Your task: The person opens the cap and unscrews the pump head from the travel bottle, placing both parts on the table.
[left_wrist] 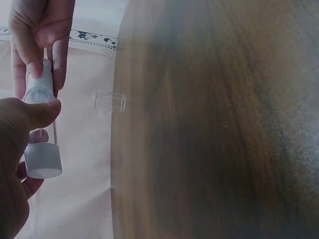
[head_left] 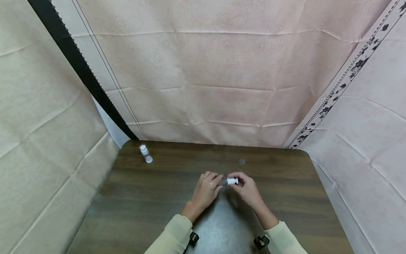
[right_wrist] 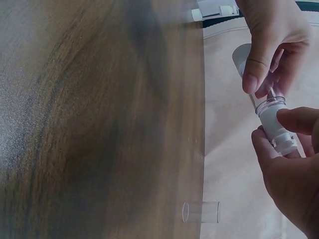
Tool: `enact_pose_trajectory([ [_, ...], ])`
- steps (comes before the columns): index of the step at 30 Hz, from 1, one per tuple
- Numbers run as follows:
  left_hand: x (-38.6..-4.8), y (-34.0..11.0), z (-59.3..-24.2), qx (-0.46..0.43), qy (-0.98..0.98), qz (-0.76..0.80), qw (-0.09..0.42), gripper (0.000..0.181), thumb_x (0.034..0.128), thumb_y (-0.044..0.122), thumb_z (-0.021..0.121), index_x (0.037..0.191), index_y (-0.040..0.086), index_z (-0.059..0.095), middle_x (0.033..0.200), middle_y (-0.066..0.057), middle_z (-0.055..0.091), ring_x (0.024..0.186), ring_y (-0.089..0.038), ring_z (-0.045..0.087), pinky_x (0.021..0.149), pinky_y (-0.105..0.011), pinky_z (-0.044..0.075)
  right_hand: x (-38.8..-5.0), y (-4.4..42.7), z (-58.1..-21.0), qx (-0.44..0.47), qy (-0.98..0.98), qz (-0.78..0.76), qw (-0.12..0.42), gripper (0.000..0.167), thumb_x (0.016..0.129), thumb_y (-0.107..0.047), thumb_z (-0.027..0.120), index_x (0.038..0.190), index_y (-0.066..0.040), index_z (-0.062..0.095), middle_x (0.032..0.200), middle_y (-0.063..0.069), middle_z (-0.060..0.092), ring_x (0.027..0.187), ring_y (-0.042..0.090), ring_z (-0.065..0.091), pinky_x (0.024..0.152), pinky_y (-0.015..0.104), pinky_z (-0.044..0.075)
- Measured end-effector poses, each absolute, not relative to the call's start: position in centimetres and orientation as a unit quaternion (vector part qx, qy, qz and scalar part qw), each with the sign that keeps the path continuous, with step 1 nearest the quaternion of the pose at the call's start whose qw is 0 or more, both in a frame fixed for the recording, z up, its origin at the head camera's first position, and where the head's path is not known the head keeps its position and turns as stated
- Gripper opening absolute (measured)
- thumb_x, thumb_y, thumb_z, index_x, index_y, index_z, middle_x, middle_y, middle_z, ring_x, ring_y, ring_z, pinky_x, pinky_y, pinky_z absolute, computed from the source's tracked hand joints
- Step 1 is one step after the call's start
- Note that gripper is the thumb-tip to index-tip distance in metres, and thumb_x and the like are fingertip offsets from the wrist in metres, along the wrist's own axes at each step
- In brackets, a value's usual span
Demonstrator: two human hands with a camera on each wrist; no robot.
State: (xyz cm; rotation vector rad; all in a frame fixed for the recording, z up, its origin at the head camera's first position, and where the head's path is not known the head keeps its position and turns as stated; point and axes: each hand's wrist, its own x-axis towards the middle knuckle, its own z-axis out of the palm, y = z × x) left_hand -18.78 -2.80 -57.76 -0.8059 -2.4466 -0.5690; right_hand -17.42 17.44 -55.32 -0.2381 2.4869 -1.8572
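My left hand (head_left: 204, 189) holds the clear body of a small pump bottle (head_left: 223, 181), thumb and fingers around it. In the left wrist view the bottle's white base (left_wrist: 44, 161) sticks out below that hand. My right hand (head_left: 248, 191) pinches the white pump top (right_wrist: 272, 121) at the other end between thumb and fingers. Held tilted above the table, the bottle still has its top against the neck; whether the thread is loose I cannot tell. A clear cap (head_left: 242, 162) stands on the table just beyond my right hand.
At the table's back left corner stands a second clear bottle with white parts (head_left: 145, 153). The brown wooden table (head_left: 152, 201) has rounded back corners. Pale cloth (head_left: 203, 77) hangs behind it and at both sides.
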Motion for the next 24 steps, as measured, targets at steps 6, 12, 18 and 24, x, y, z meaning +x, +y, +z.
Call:
enact_pose_trajectory([
  [6,-18.77,-2.81,-57.76,-0.296,-0.896,-0.205,0.26,0.039,0.0807,0.023,0.09,0.116,0.012,0.077,0.106,-0.002,0.074,0.094,-0.019,0.065,0.077,-0.034,0.052,-17.75,17.61,-55.96,-0.089,0.799,-0.594,0.013,0.036,0.092,0.002,0.074,0.126,-0.005,0.068,0.139,0.016,0.063,0.131,0.033,0.059,0.103,0.029,0.052],
  [12,-18.79,-2.85,-57.97,-0.296,-0.897,-0.2,0.262,0.039,0.081,0.024,0.09,0.116,0.012,0.077,0.105,-0.002,0.074,0.093,-0.019,0.065,0.076,-0.034,0.051,-17.65,17.81,-55.68,-0.079,0.803,-0.59,0.024,0.038,0.094,-0.009,0.076,0.131,-0.006,0.066,0.141,0.012,0.062,0.13,0.03,0.06,0.103,0.033,0.052],
  [18,-18.64,-2.86,-57.86,-0.3,-0.898,-0.18,0.266,0.037,0.0839,0.026,0.088,0.117,0.013,0.077,0.106,-0.001,0.073,0.093,-0.017,0.064,0.076,-0.032,0.051,-17.87,18.02,-55.71,-0.057,0.822,-0.565,0.027,0.035,0.097,-0.02,0.074,0.131,-0.01,0.068,0.134,0.016,0.066,0.119,0.026,0.064,0.099,0.032,0.053],
  [24,-18.68,-2.86,-57.92,-0.307,-0.895,-0.163,0.279,0.036,0.0859,0.029,0.086,0.118,0.014,0.077,0.106,0.0,0.073,0.094,-0.017,0.063,0.075,-0.031,0.05,-18.09,18.22,-55.7,-0.041,0.833,-0.55,0.036,0.033,0.1,-0.025,0.071,0.13,-0.013,0.068,0.135,0.014,0.066,0.123,0.028,0.063,0.1,0.037,0.054],
])
